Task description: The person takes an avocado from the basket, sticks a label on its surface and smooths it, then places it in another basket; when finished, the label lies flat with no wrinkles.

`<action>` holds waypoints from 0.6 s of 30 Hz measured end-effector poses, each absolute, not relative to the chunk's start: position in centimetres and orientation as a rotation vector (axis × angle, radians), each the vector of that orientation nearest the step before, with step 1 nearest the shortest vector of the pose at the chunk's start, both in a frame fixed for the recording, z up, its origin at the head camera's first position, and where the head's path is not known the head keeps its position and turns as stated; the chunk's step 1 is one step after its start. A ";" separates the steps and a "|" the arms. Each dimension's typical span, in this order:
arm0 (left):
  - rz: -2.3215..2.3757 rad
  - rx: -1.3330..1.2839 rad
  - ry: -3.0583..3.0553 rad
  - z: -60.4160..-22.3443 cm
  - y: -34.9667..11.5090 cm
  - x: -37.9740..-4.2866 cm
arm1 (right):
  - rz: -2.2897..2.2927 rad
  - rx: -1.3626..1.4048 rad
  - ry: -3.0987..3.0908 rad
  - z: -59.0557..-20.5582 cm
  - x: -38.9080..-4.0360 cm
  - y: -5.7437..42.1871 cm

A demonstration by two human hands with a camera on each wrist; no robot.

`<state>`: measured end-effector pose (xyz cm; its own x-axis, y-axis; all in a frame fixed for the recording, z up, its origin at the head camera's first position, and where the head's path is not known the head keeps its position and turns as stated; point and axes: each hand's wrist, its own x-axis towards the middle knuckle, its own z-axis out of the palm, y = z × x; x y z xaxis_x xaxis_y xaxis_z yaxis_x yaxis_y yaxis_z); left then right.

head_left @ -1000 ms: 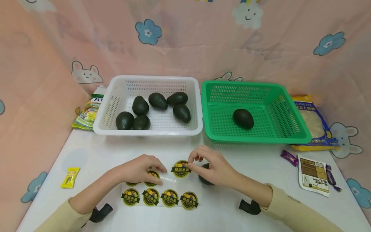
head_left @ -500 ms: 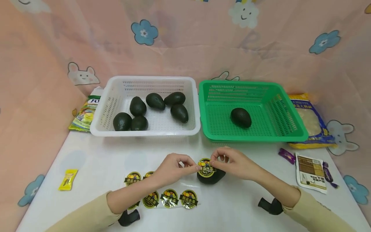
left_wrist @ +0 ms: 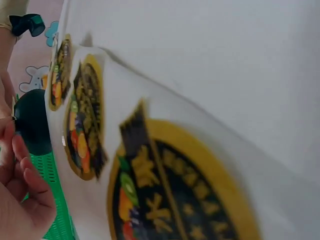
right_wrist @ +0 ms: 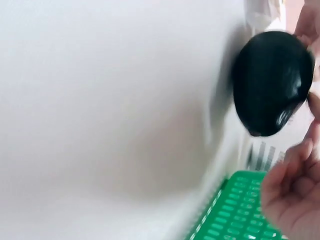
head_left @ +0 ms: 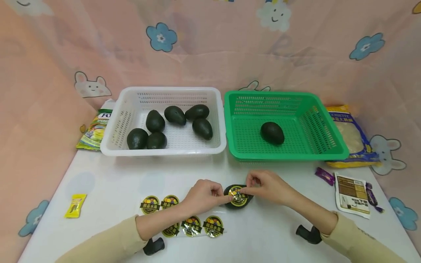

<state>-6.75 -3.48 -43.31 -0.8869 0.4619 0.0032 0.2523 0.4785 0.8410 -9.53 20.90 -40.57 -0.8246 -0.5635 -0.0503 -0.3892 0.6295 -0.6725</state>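
The person's left hand (head_left: 204, 197) pinched the left edge of a round, glossy black-and-gold sticker (head_left: 237, 199) between thumb and forefinger, and the right hand (head_left: 268, 186) pinched its right edge; the other fingers of both were curled in, and how tightly they gripped I could not tell. The sticker bore bright fruit above a dark banner of characters, and it sat over the upper face of a dark green, smooth, pear-shaped avocado (right_wrist: 272, 82). The avocado lay on its side on the white table (head_left: 263, 233), in front of the green basket's left front corner, its skin shiny and its narrower end toward the table's right edge.

Just left of it was a flat, clear plastic sheet (left_wrist: 117, 80) with five more stickers in view, two in the row nearer the table's back edge and three in the other; the left forearm hid part of it.

Toward the back edge, a white, rectangular, perforated plastic basket (head_left: 169, 151) held six avocados, two of them at its front left corner. Just beside it, a green basket (head_left: 289, 157) of similar make held one.

One green-and-yellow printed bag (head_left: 93, 131) leaned by the white basket's left side, one blue-and-yellow bag (head_left: 353, 137) by the green basket's right side. Near the table's left edge lay one small yellow packet (head_left: 76, 205); near its right edge, one flat white-and-brown pouch (head_left: 352, 197)
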 end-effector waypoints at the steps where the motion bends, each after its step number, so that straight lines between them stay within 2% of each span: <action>1: 1.342 0.661 2.550 -43.4 -3.5 -6.7 | -1.005 -0.806 2.607 -40.7 -9.6 20.9; 7: 1.148 1.041 2.843 -43.7 -3.2 -6.7 | -1.146 -1.153 2.574 -41.4 -9.8 20.8; 10: 1.072 1.110 2.909 -44.0 -3.0 -6.7 | -1.127 -1.275 2.535 -41.5 -9.8 20.9; 18: 1.111 1.129 2.865 -44.4 -3.0 -6.6 | -0.973 -1.184 2.444 -41.9 -10.2 21.4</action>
<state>-6.56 -2.97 -44.42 -0.7546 0.5564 0.3477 0.6454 0.5340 0.5461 -10.24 21.37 -41.91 -0.6358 -0.7698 0.0565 -0.5981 0.4451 -0.6664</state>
